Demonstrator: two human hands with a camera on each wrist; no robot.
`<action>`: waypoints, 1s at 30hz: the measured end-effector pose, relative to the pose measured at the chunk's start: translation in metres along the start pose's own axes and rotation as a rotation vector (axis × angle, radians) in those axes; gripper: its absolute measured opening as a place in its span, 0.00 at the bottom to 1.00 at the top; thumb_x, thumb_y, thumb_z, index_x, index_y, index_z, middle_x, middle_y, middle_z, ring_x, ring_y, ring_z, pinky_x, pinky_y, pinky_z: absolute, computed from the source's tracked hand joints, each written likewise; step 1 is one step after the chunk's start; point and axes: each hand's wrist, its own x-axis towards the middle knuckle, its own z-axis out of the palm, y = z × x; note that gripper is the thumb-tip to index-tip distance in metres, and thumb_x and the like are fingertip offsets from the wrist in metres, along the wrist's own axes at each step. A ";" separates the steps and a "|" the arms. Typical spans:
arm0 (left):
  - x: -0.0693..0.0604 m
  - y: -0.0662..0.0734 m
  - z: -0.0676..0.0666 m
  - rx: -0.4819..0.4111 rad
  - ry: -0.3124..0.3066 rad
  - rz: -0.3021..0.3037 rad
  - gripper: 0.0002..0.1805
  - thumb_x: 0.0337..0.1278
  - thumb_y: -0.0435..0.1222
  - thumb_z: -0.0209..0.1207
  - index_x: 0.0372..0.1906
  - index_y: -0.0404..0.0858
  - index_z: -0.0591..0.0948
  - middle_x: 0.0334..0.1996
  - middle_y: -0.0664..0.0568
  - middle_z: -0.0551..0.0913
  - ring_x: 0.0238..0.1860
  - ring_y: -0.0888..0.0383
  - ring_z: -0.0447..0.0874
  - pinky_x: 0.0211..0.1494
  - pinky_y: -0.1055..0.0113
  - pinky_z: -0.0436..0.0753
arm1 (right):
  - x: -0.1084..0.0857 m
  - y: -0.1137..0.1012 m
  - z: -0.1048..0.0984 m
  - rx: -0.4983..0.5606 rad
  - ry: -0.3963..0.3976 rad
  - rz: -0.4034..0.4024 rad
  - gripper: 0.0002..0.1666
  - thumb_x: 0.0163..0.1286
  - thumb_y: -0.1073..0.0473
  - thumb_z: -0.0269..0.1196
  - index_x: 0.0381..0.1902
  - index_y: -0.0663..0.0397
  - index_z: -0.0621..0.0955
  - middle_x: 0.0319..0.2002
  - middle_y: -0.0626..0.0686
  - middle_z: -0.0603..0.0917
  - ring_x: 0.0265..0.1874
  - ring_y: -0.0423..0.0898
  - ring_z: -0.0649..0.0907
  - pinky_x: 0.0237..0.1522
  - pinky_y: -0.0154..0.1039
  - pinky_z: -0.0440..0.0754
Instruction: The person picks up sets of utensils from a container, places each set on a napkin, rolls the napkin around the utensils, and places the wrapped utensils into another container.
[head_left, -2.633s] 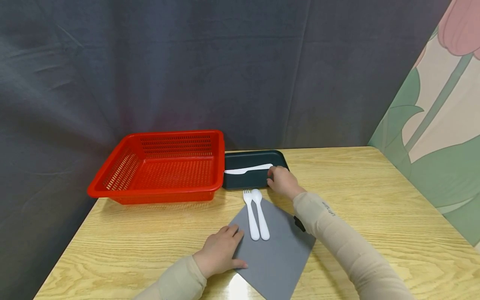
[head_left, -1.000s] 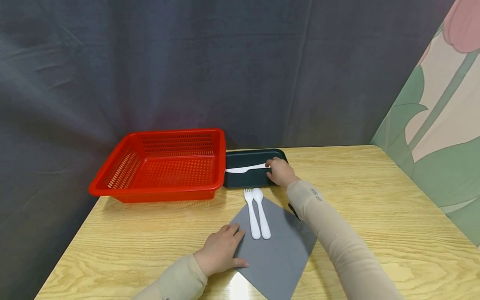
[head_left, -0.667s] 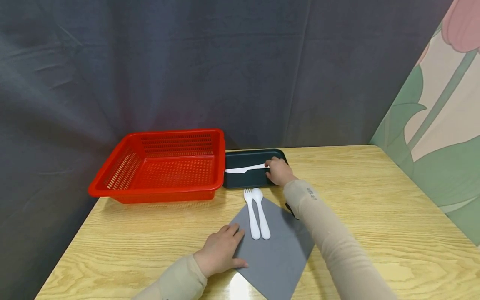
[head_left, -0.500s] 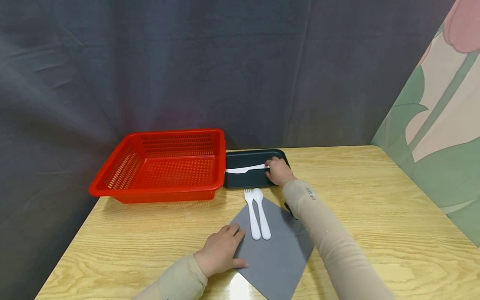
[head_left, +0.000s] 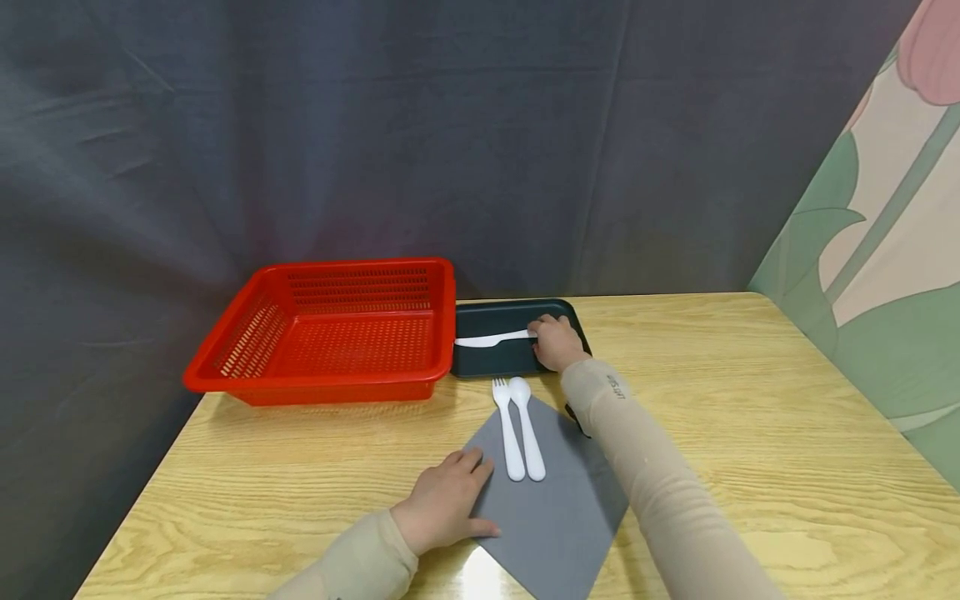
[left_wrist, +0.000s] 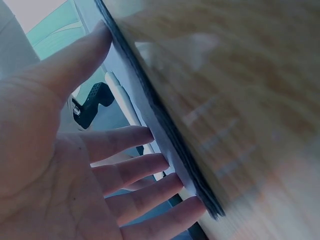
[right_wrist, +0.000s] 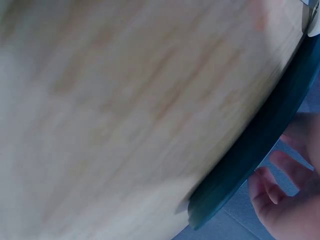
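My right hand (head_left: 558,343) reaches over the dark green tray (head_left: 498,363), fingers and thumb around the handle end of a white plastic knife (head_left: 487,340) lying in it. In the right wrist view the tray wall (right_wrist: 250,140) hides the knife; curled fingers (right_wrist: 261,192) show behind it. My left hand (head_left: 442,504) rests with spread, fairly straight fingers along the left edge of a grey napkin (head_left: 551,533). Its edge (left_wrist: 160,115) looks layered in the left wrist view. A white fork (head_left: 508,433) and a white spoon (head_left: 528,433) lie side by side on the napkin, heads past its far corner.
A red plastic basket (head_left: 330,383) stands at the back left, its right side against the tray. Behind the wooden table (head_left: 750,400) hangs a dark curtain (head_left: 420,150). A wall with a flower pattern (head_left: 900,258) rises at the right.
My right hand has moved slightly left and farther onto the knife's handle, its fingers now covering the end. The left hand, napkin, fork and spoon stay put.
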 end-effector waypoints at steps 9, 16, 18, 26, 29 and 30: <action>0.000 -0.001 0.000 -0.015 -0.005 0.002 0.42 0.42 0.60 0.64 0.61 0.38 0.73 0.59 0.45 0.74 0.58 0.48 0.73 0.45 0.57 0.81 | 0.004 -0.003 0.000 -0.063 -0.015 0.001 0.22 0.68 0.61 0.55 0.60 0.55 0.75 0.62 0.60 0.72 0.57 0.61 0.72 0.54 0.53 0.75; 0.000 -0.001 0.001 -0.011 -0.011 0.001 0.42 0.42 0.60 0.64 0.61 0.38 0.73 0.60 0.45 0.73 0.58 0.48 0.73 0.45 0.57 0.81 | 0.006 -0.005 0.002 -0.096 -0.011 0.000 0.20 0.69 0.64 0.53 0.58 0.55 0.76 0.60 0.60 0.74 0.53 0.61 0.73 0.50 0.53 0.77; 0.000 -0.001 0.001 -0.008 -0.011 0.001 0.43 0.42 0.61 0.64 0.61 0.39 0.73 0.59 0.46 0.73 0.58 0.48 0.73 0.45 0.57 0.81 | 0.007 -0.005 0.003 -0.102 -0.010 -0.003 0.19 0.69 0.67 0.53 0.56 0.55 0.77 0.58 0.60 0.75 0.52 0.60 0.73 0.49 0.53 0.78; 0.001 -0.001 0.001 -0.008 -0.007 0.002 0.43 0.42 0.61 0.64 0.61 0.39 0.73 0.59 0.46 0.73 0.58 0.48 0.73 0.44 0.58 0.81 | 0.008 -0.005 0.003 -0.112 -0.017 -0.019 0.16 0.67 0.70 0.53 0.49 0.56 0.80 0.51 0.61 0.79 0.47 0.60 0.75 0.48 0.52 0.79; 0.001 -0.001 0.001 -0.008 -0.005 0.002 0.43 0.42 0.61 0.64 0.61 0.39 0.73 0.59 0.46 0.73 0.57 0.48 0.73 0.44 0.58 0.82 | 0.008 -0.004 0.002 -0.114 -0.020 -0.024 0.13 0.68 0.68 0.54 0.47 0.56 0.80 0.49 0.61 0.79 0.46 0.59 0.75 0.48 0.52 0.79; 0.001 0.000 0.001 -0.007 -0.005 0.002 0.43 0.42 0.61 0.64 0.61 0.39 0.73 0.59 0.45 0.73 0.57 0.48 0.73 0.44 0.58 0.82 | 0.008 -0.004 0.002 -0.117 -0.021 -0.027 0.12 0.67 0.68 0.54 0.46 0.56 0.80 0.49 0.61 0.79 0.46 0.58 0.75 0.48 0.51 0.79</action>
